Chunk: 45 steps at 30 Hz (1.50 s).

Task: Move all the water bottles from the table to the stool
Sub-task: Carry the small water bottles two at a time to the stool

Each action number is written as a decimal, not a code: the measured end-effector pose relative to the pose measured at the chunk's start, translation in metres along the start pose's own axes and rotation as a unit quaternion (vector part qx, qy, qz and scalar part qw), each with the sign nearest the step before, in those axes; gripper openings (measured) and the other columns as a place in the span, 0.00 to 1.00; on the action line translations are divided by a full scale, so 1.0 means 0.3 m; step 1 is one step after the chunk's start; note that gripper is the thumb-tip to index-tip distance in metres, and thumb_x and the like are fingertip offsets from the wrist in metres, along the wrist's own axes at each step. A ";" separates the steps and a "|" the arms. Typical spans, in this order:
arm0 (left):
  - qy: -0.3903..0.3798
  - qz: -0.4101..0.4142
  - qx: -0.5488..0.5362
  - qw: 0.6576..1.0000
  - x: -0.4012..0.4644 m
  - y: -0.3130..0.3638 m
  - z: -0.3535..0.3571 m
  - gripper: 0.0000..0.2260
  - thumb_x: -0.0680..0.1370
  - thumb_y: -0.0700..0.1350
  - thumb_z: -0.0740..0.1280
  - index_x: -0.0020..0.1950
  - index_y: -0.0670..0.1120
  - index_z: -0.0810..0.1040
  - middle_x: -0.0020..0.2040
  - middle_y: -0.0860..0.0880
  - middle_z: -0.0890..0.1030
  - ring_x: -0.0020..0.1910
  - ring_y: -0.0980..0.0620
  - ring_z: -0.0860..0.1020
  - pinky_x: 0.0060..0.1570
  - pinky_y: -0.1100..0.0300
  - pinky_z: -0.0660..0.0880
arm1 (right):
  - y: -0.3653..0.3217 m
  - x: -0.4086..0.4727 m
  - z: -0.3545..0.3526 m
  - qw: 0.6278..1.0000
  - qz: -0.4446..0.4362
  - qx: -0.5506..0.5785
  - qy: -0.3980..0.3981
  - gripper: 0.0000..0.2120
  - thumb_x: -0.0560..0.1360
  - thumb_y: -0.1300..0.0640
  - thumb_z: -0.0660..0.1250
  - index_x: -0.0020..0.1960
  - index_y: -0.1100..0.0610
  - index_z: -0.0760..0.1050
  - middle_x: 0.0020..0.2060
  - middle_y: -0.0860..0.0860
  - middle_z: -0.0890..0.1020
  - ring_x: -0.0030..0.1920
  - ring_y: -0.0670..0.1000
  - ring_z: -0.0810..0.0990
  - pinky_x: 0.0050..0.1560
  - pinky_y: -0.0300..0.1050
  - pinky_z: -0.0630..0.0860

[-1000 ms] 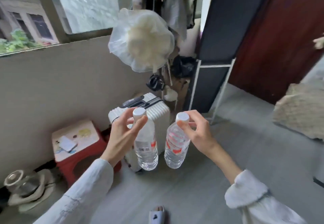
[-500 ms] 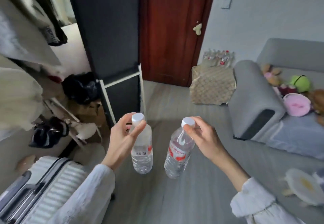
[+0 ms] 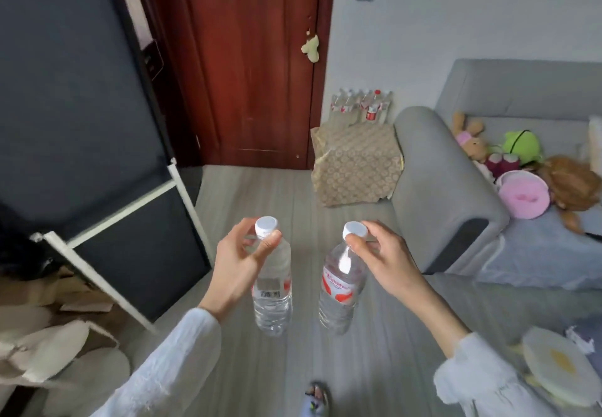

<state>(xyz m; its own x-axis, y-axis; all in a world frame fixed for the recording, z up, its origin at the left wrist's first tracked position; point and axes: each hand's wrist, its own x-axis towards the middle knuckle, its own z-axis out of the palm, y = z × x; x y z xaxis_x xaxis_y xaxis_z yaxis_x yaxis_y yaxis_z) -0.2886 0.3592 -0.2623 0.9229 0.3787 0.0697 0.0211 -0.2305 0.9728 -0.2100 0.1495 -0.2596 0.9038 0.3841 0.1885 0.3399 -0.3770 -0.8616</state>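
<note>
I hold two clear water bottles with white caps in the air over the grey floor. My left hand (image 3: 239, 266) grips the neck of the left bottle (image 3: 273, 299), whose barcode label faces me. My right hand (image 3: 384, 260) pinches the neck of the right bottle (image 3: 338, 296), which hangs slightly tilted and shows a red-and-white label. Several more bottles (image 3: 361, 107) stand against the wall behind a patterned bag. No stool or table is in view.
A dark red door (image 3: 254, 58) is straight ahead. A black panel on a white frame (image 3: 107, 162) leans at the left. A grey sofa (image 3: 456, 188) with plush toys fills the right. The patterned bag (image 3: 355, 162) sits beside the sofa arm. A pale round plate (image 3: 560, 367) lies low right.
My view has swung right, away from the window wall, the red stool and the white suitcase, toward the door and sofa. Both hands keep the same grip on the bottles.
</note>
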 end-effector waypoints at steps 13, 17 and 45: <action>-0.022 -0.009 -0.010 1.000 0.998 -0.016 0.307 0.09 0.67 0.55 0.69 0.46 0.56 0.79 0.47 0.51 0.83 0.52 0.49 0.79 0.56 0.50 0.75 | 0.311 0.929 -0.213 0.999 -0.005 -0.023 0.033 0.04 0.73 0.59 0.65 0.48 0.56 0.75 0.44 0.50 0.78 0.47 0.51 0.77 0.51 0.42 0.74; -0.032 -0.012 -0.006 0.999 1.350 -0.073 0.401 0.06 0.68 0.54 0.71 0.44 0.58 0.78 0.45 0.53 0.82 0.49 0.51 0.80 0.46 0.60 0.74 | 0.455 1.214 -0.254 0.999 0.002 -0.034 0.039 0.04 0.73 0.57 0.66 0.46 0.49 0.74 0.43 0.48 0.78 0.44 0.44 0.77 0.46 0.32 0.73; -0.088 -0.070 0.099 0.989 3.121 -0.211 1.206 0.12 0.64 0.53 0.75 0.43 0.58 0.76 0.43 0.58 0.81 0.46 0.59 0.79 0.46 0.66 0.74 | 1.284 2.914 -0.642 0.983 0.092 -0.158 0.028 0.10 0.72 0.51 0.66 0.48 0.57 0.74 0.44 0.52 0.78 0.42 0.52 0.77 0.46 0.53 0.78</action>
<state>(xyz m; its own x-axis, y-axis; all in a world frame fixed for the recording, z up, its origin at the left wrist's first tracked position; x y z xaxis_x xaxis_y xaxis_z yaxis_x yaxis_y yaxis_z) 0.7134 0.4040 -0.3386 0.9578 0.2614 -0.1192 0.2123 -0.3643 0.9068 0.7611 0.1776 -0.3360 0.9671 0.2424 0.0765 0.2260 -0.6822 -0.6954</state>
